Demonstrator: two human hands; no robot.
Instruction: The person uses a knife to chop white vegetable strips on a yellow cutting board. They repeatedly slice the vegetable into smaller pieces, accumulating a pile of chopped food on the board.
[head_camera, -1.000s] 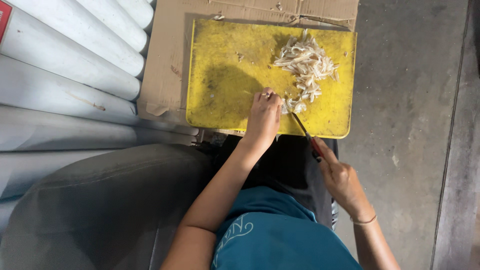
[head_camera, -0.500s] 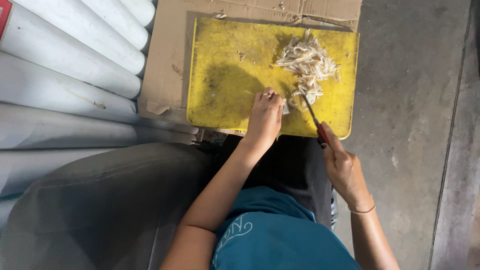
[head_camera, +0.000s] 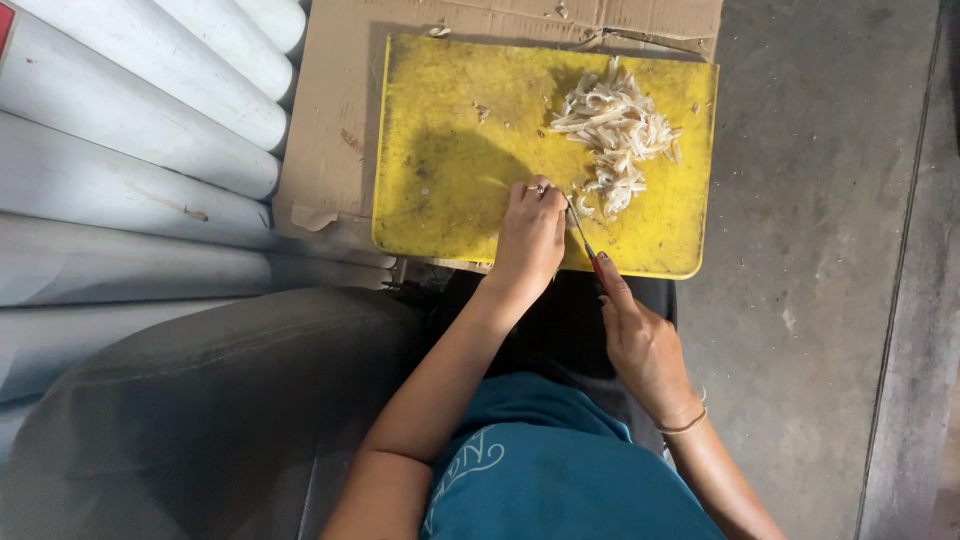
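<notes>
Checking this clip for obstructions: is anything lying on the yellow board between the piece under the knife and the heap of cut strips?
Nothing visible does. The left hand pins a pale piece at the knife held by the right hand, and the pile of cut strips begins right beside the blade on the cutting board. The piece itself is mostly hidden under the fingers.

You see a slim knife (head_camera: 583, 238) angled across the yellow cutting board's (head_camera: 450, 150) near edge, beside a pale heap of shredded strips (head_camera: 612, 135)

Soft, even daylight; dim shadow patch on yellow cutting board (head_camera: 440, 170) left half; no glare; sharp centre, slight softness toward edges, grey trouser leg (head_camera: 200, 420) dull
</notes>
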